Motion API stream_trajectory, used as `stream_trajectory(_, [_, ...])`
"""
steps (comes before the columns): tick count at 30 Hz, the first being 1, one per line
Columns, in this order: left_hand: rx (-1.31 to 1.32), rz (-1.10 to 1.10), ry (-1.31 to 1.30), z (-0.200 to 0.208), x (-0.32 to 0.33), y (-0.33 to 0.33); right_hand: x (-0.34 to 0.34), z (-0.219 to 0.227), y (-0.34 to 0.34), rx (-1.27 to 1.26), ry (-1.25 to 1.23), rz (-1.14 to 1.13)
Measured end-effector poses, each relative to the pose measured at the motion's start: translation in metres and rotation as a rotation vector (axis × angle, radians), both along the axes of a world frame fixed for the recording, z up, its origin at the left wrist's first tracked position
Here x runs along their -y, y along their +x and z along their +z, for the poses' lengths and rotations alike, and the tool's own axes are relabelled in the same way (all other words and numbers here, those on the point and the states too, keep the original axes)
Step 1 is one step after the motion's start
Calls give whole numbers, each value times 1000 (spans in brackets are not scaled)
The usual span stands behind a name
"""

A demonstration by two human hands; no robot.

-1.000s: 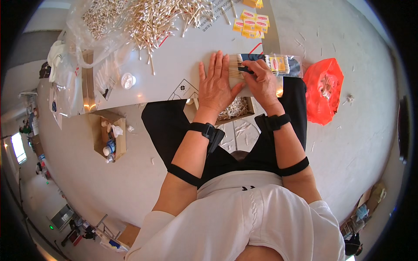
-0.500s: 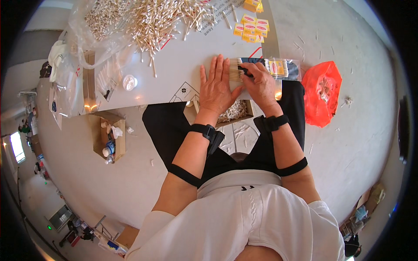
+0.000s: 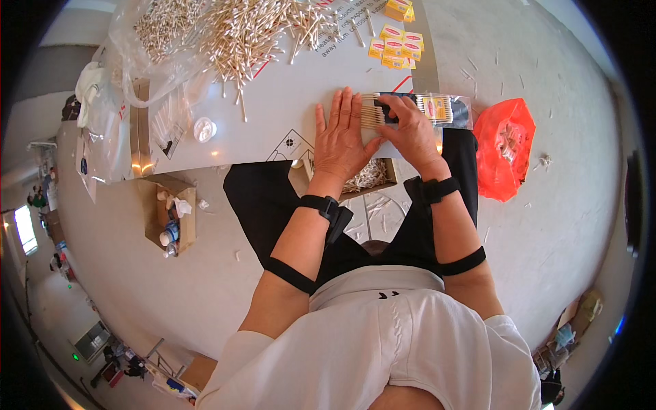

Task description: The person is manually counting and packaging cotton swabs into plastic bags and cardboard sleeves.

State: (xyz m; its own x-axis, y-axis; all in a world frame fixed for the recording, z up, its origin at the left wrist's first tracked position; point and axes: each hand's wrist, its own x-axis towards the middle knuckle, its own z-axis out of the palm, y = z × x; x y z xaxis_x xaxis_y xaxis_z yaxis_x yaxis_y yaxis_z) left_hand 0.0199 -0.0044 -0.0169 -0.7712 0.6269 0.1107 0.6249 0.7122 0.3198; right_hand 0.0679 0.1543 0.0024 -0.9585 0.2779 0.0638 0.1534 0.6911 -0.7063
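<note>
My left hand (image 3: 336,140) lies flat on the table board, fingers stretched out, its edge against a row of cotton swabs (image 3: 372,113). Bent over the right end of that row is my right hand (image 3: 414,133), thumb at the near side and fingers at the far side, apart from each other. Under and beyond its fingers lies a clear plastic packet with a dark backing (image 3: 462,113). A yellow and red label card (image 3: 435,108) sits on more swabs at this packet. What the right palm covers is hidden.
A large heap of cotton swabs (image 3: 246,41) and a plastic bag of them (image 3: 164,31) lie at the far left. Yellow cards (image 3: 394,46) stand far right. A small round white tub (image 3: 204,129), an orange-red bag (image 3: 506,150), and cardboard boxes (image 3: 154,212) are around.
My right hand's fingers have spread from a pinch to reach across the row of swabs. The left hand stays flat in nearly the same place.
</note>
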Motion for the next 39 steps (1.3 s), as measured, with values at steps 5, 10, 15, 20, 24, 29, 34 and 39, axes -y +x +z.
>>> stream_trajectory(5, [4, -6, 12, 0, 2, 0, -9, 6, -9, 87, 50, 60])
stream_trajectory(10, [10, -13, -3, 2, 1, 1, -15, -3, -9, 45, 67, 123])
stream_trajectory(15, [26, -4, 12, 2, 0, 0, -6, 0, -3, 36, 97, 66])
stream_trajectory(20, [31, 0, -3, 4, 0, 0, 12, -2, 13, -43, 415, 42])
stream_trajectory(24, [0, 5, -24, 2, -1, -1, 2, -9, 12, -61, 531, 70])
stream_trajectory(29, [18, -13, -15, 2, 0, -1, -9, -20, 18, 23, 645, 200])
stream_trajectory(34, [42, -15, -32, 3, 2, -1, 1, -21, 25, 61, 589, 113])
stream_trajectory(39, [29, -12, -36, 2, 1, -1, 7, -22, 26, 19, 595, 124])
